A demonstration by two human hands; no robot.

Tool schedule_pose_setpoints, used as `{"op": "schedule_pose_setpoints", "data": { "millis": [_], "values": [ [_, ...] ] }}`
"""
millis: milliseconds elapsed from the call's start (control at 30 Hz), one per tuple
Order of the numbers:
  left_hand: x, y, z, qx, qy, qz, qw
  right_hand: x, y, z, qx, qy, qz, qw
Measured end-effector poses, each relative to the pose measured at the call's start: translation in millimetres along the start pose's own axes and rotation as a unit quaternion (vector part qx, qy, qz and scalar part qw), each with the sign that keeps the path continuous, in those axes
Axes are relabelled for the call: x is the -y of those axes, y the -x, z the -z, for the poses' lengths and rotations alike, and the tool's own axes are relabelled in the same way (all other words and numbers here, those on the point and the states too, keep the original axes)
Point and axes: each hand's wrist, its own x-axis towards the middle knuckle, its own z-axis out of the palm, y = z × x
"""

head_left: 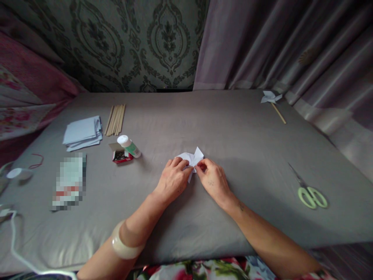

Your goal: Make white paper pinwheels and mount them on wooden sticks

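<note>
A white folded paper pinwheel shape (194,158) lies on the grey cloth-covered surface (233,132) in the middle. My left hand (173,179) presses down on its left side with fingers curled over the paper. My right hand (212,179) pinches the paper at its centre with thumb and fingertips. Both hands touch the same paper piece, which is partly hidden under my fingers.
A stack of white paper squares (83,133), several wooden sticks (115,119), a glue bottle (129,146) and a small open box (119,154) lie at left. Green-handled scissors (309,190) lie at right. A finished pinwheel on a stick (272,99) rests far right. Curtains hang behind.
</note>
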Motion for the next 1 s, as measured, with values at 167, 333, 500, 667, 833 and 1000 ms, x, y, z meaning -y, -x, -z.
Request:
{"op": "schedule_pose_setpoints", "data": {
  "millis": [167, 333, 500, 667, 833, 1000],
  "values": [
    [-1, 0, 2, 0.001, -0.014, -0.002, 1.000, -4, 1, 4, -0.024, 0.001, 0.040, 0.999],
    [-1, 1, 1, -0.005, -0.021, -0.003, 1.000, -3, 6, 8, 0.020, 0.066, 0.094, 0.993],
    [-2, 1, 0, -0.002, -0.030, 0.000, 1.000, 4, 8, 11, 0.064, 0.152, 0.096, 0.982],
    [-3, 1, 0, 0.003, -0.031, 0.002, 1.000, 7, 8, 12, 0.089, 0.182, 0.092, 0.975],
    [-3, 1, -1, 0.004, -0.022, 0.004, 1.000, 7, 9, 11, 0.106, 0.193, 0.093, 0.971],
    [-4, 2, -1, 0.003, -0.011, 0.007, 1.000, 9, 4, 17, 0.140, 0.206, 0.108, 0.962]
  ]
}}
